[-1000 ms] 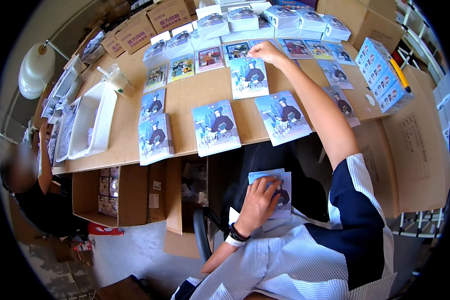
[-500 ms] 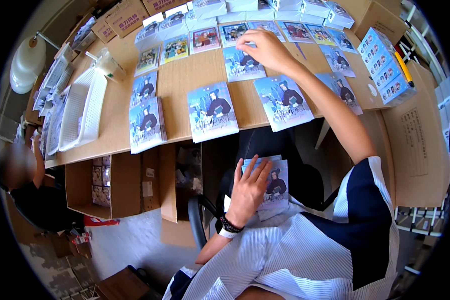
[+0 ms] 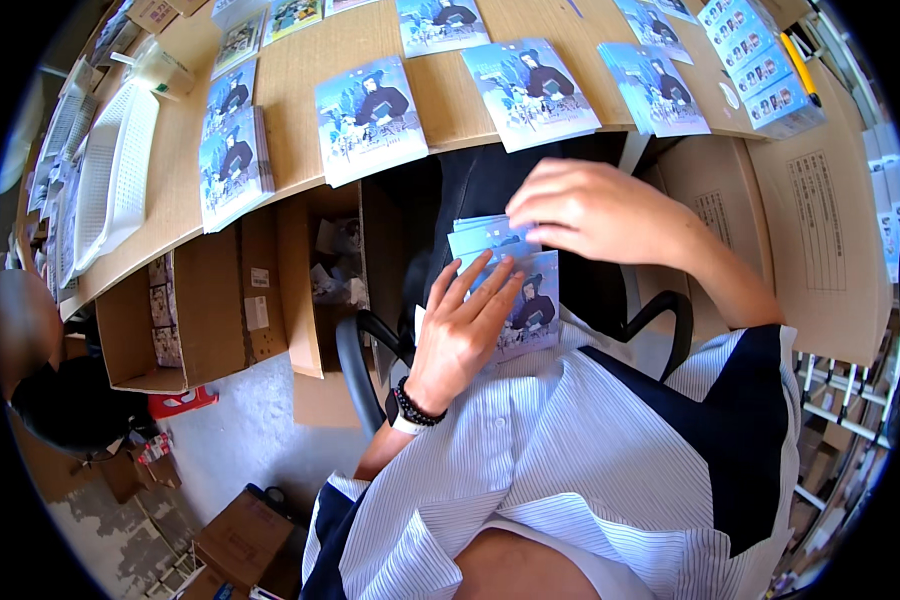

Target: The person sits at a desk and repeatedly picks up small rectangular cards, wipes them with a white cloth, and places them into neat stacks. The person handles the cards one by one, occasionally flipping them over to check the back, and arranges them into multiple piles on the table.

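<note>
A small stack of blue illustrated cards (image 3: 535,300), each printed with a figure in dark clothes, lies in my lap. My left hand (image 3: 467,325) rests flat over it with fingers spread, covering part of the top card. More blue cards (image 3: 478,238) stick out, fanned, beyond its fingertips. At their right edge is my right hand (image 3: 590,210), fingers bent inward and slightly blurred; anything pinched in it is hidden. Along the table's near edge lie matching piles: a left pile (image 3: 236,165), a middle pile (image 3: 372,120), a right-of-middle pile (image 3: 532,95) and a fanned right pile (image 3: 660,90).
The wooden table (image 3: 295,165) spans the top. A white basket (image 3: 120,170) and a drink cup (image 3: 162,72) stand at left, blue boxes (image 3: 765,70) at right. Open cartons (image 3: 205,310) sit below. A chair armrest (image 3: 355,365) flanks me; another person (image 3: 65,400) is at far left.
My right hand has come back from the far card row to the cards in my lap. My left hand stays on them. The view has tilted down, pushing the table upward.
</note>
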The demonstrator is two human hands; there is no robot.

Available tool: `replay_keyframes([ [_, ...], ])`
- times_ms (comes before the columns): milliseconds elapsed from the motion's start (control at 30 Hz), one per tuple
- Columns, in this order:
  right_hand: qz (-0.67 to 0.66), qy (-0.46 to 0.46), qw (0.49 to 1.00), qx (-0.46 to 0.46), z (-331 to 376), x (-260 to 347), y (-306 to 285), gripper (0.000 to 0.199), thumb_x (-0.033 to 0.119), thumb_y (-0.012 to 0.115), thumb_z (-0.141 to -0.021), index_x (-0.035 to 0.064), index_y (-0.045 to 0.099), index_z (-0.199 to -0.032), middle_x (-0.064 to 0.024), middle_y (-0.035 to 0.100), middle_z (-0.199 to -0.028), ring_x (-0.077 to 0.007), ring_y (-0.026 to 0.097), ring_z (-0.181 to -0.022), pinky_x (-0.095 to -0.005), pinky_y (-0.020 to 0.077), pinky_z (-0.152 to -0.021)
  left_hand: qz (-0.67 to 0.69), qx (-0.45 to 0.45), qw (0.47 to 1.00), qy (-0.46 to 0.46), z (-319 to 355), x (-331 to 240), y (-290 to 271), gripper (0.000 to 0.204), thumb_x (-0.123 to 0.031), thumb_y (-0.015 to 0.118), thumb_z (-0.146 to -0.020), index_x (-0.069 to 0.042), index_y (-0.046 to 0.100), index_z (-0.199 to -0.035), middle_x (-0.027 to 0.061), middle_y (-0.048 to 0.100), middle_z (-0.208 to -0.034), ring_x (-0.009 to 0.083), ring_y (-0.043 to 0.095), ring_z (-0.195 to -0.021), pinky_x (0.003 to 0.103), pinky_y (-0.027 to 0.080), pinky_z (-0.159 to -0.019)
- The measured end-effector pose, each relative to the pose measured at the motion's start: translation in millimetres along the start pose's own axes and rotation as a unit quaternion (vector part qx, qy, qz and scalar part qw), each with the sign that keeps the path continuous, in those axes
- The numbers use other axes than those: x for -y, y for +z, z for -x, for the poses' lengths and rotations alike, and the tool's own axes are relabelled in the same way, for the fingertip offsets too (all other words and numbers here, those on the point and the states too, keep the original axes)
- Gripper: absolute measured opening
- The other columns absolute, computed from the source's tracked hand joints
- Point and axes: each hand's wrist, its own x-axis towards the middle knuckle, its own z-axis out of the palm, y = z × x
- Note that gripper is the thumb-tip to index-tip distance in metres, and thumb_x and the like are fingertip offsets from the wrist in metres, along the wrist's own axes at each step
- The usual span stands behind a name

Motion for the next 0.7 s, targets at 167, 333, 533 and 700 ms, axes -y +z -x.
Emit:
replay_keyframes([
  [167,-0.101,0.033,0.985,0.135,22.7,16.1,21.2,0.02,0.017,0.072,-0.089,0.0011,0.073,-0.1,-0.0136,0.073,-0.095,-0.0321,0.07,-0.087,-0.042,0.0562,-0.078,0.311,-0.041,0.943,-0.108,10.4,3.5,1.4,0.049,0.01,0.074,-0.081,-0.004,0.061,-0.126,0.0155,0.057,-0.136,0.0271,0.063,-0.119,0.041,0.056,-0.097],
  [333,-0.203,-0.024,0.979,0.022,19.9,29.4,5.4,0.013,0.008,0.075,-0.085,0.002,0.075,-0.096,-0.0116,0.072,-0.089,-0.0282,0.069,-0.08,-0.0371,0.0557,-0.072,0.688,0.183,0.681,-0.17,9.6,27.3,-12.5,0.106,-0.028,0.086,-0.073,0.0,0.029,-0.157,0.0195,0.038,-0.156,0.0325,0.042,-0.143,0.048,0.032,-0.119],
  [533,-0.199,-0.092,0.97,-0.1,6.9,40.8,-3.5,0.012,0.01,0.075,-0.087,0.0025,0.075,-0.097,-0.0095,0.072,-0.094,-0.0248,0.071,-0.074,-0.035,0.0561,-0.069,0.733,0.266,0.598,-0.183,6.7,21.3,-15.9,0.119,-0.038,0.089,-0.066,0.002,0.025,-0.157,0.0216,0.043,-0.15,0.0344,0.039,-0.143,0.046,0.026,-0.12],
  [700,-0.233,-0.022,0.972,0.008,7.1,39.6,-9.5,0.007,0.005,0.078,-0.08,0.0018,0.075,-0.085,-0.0059,0.072,-0.1,-0.0238,0.069,-0.087,-0.036,0.0563,-0.077,0.687,0.267,0.655,-0.167,-3.2,21.1,-16.3,0.112,-0.036,0.091,-0.07,0.004,0.029,-0.154,0.0209,0.046,-0.148,0.0325,0.043,-0.141,0.046,0.027,-0.121],
])
